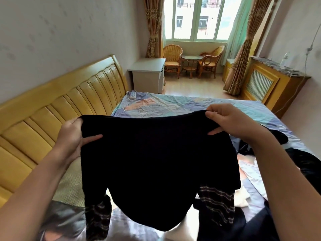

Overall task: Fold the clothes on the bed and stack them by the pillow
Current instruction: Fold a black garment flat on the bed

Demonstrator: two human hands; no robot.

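Room: bed (225, 105) bare beyond the held top; headboard (57, 110) bounds it at left, floor past its far edge
Around: dark clothes (305, 164) heaped at right on the bed; pale cloth (243, 199) beside them; nightstand (147, 73) and chairs (173, 58) well apart
Top (156, 162): black, held up over the bed, upper edge level, long axis hanging down; striped cuffs (217, 206) lowest
Left hand (73, 136): fingers curled, pinching left corner
Right hand (231, 120): fingers curled, pinching right corner
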